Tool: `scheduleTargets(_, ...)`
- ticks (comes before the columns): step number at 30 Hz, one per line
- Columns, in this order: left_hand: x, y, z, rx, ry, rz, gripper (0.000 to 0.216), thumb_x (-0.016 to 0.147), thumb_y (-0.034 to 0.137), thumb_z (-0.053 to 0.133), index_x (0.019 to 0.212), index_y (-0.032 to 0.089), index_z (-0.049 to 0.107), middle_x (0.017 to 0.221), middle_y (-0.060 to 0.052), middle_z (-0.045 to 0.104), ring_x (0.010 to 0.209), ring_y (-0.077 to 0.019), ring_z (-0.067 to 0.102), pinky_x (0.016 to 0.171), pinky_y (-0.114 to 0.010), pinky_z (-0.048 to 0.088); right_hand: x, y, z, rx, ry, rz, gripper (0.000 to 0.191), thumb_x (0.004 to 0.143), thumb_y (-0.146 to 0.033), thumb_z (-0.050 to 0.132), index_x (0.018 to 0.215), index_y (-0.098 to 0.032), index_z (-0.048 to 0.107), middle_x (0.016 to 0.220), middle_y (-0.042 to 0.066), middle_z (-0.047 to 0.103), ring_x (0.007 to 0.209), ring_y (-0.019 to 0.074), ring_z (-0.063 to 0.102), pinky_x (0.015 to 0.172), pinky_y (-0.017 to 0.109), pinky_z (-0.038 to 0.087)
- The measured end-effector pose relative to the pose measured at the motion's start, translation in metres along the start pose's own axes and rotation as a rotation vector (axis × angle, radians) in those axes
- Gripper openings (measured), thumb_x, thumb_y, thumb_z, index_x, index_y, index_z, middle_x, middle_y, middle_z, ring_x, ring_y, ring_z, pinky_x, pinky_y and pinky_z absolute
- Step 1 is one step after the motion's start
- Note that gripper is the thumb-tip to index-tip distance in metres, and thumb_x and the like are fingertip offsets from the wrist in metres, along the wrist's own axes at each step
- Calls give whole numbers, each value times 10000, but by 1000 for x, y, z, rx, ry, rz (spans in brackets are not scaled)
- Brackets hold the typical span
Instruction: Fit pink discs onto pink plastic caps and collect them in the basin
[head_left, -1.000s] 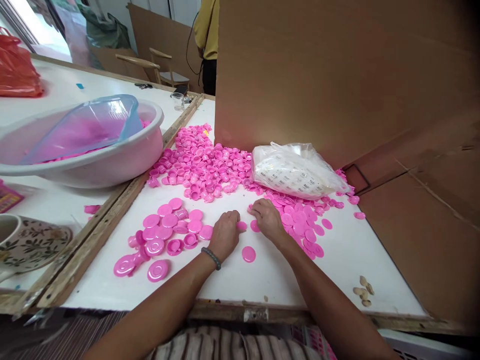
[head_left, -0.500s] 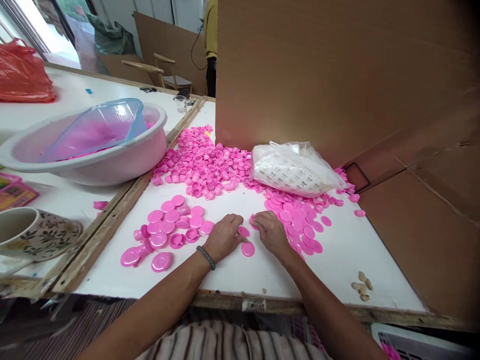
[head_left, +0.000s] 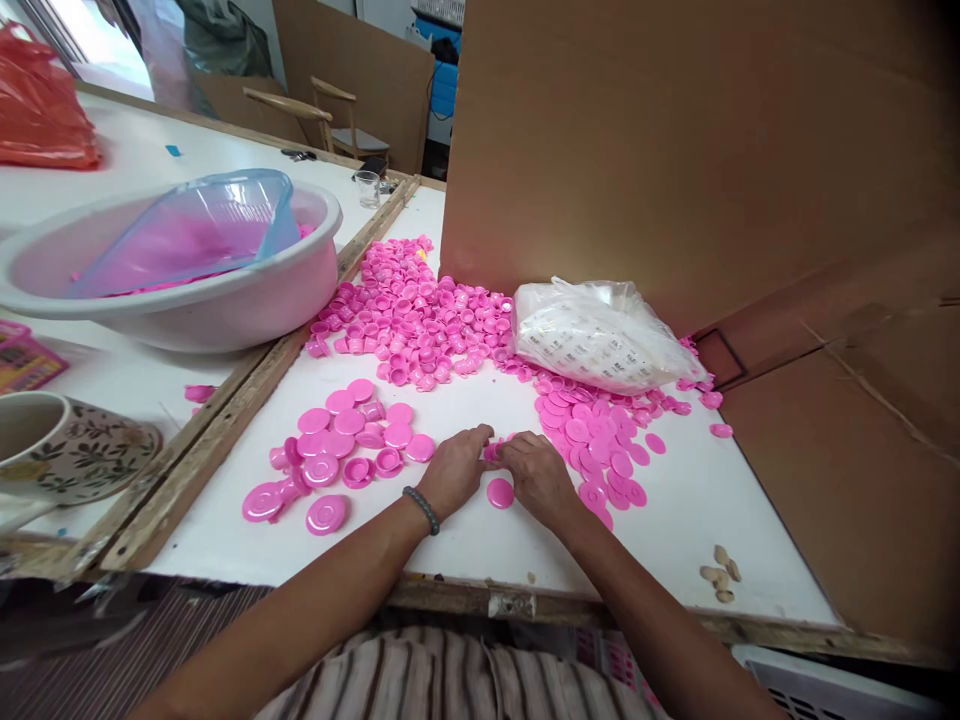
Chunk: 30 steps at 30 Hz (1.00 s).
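Note:
My left hand (head_left: 456,468) and my right hand (head_left: 537,480) meet low over the white table, fingertips closed around small pink plastic pieces (head_left: 493,452). These look like a toy saucer on the left side and a toy cup on the right, largely covered by the fingers. Just below the fingers a loose pink saucer (head_left: 500,493) lies flat. Left of my hands is a group of saucers, some with cups on them (head_left: 327,514). To the right spreads a heap of flat saucers (head_left: 598,440). Behind sits a big pile of pink toy cups (head_left: 420,325).
A tall cardboard sheet (head_left: 585,140) walls off the back and right. A plastic bag with printed white contents (head_left: 607,345) rests against it. Left, past a wooden strip (head_left: 225,440), are a white basin (head_left: 247,310) and a floral mug (head_left: 97,450). Peanuts (head_left: 721,574) lie front right.
My hands have come together, bringing the pink pieces they hold into contact or nearly so. The view has shifted slightly, and the person at the back is out of sight.

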<state>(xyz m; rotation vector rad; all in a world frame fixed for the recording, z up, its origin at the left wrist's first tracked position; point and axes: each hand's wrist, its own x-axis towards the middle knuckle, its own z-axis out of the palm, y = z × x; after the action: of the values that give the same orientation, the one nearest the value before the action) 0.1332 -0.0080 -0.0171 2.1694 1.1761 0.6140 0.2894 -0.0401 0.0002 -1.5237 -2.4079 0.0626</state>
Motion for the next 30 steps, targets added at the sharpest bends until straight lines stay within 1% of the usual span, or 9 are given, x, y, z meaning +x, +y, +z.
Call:
scheduleTargets(6, 0, 1, -3, -31, -41, -47, 278, 772, 182, 547, 1035, 212, 460, 905, -27, 613, 828, -177, 581, 685, -268, 432, -1, -2, 8, -122, -17, -75, 268, 825, -32, 375, 736, -165, 589, 733, 56, 586, 750, 179, 473, 635, 311, 324)
scheduleTargets(10, 0, -1, -4, -45, -28, -32, 313, 749, 187, 576, 1041, 214, 468, 919, -29, 612, 801, -175, 581, 669, -263, 432, -6, -3, 13, -57, 45, -33, 286, 849, -55, 349, 810, -167, 608, 788, 65, 612, 830, 192, 498, 689, 322, 364)
scheduleTargets(14, 0, -4, -7, -90, 9, -19, 248, 763, 210, 560, 1003, 217, 500, 836, -18, 616, 747, -163, 584, 633, -248, 425, -1, -1, 11, 271, 126, 185, 227, 854, -159, 415, 783, -194, 628, 753, 42, 635, 795, 185, 542, 674, 313, 423)
scheduleTargets(16, 1, -4, -11, -139, 24, -26, 161, 770, 211, 544, 929, 216, 519, 801, -6, 625, 733, -152, 590, 627, -235, 422, 5, 0, 8, 506, 89, 353, 200, 848, -240, 451, 766, -197, 628, 736, 25, 639, 731, 171, 568, 628, 295, 451)
scheduleTargets(19, 7, -1, -18, -218, 42, -121, 58, 769, 234, 540, 816, 207, 519, 721, 10, 633, 666, -138, 596, 590, -221, 417, 15, 3, 4, 751, 13, 495, 209, 849, -286, 447, 944, -196, 610, 789, 13, 649, 708, 153, 596, 618, 281, 480)
scheduleTargets(21, 12, 1, -23, -263, 34, -242, 76, 752, 256, 559, 777, 201, 512, 634, 16, 625, 590, -135, 589, 546, -217, 410, 18, 5, 3, 756, 29, 463, 266, 866, -283, 422, 1070, -207, 575, 915, 26, 648, 815, 152, 599, 703, 296, 485)
scheduleTargets(24, 21, 4, -29, -323, -32, -430, 115, 714, 242, 594, 770, 189, 509, 519, 22, 595, 505, -136, 578, 492, -212, 402, 18, 7, 1, 570, 35, 292, 254, 868, -281, 446, 1064, -234, 600, 1035, 38, 616, 952, 169, 545, 796, 325, 455)
scheduleTargets(27, 29, 4, -31, -317, -83, -553, 152, 676, 214, 627, 769, 177, 512, 500, 18, 589, 470, -132, 575, 463, -204, 397, 17, 7, 0, 351, -12, 134, 206, 829, -250, 530, 1011, -236, 625, 971, 40, 618, 903, 181, 509, 708, 308, 449)
scheduleTargets(30, 34, 3, -30, -288, -121, -620, 178, 656, 198, 647, 769, 166, 514, 599, -4, 636, 479, -121, 591, 475, -196, 413, 22, 7, -2, 221, -66, 66, 149, 822, -201, 540, 926, -209, 647, 872, 44, 616, 835, 172, 482, 615, 269, 413)
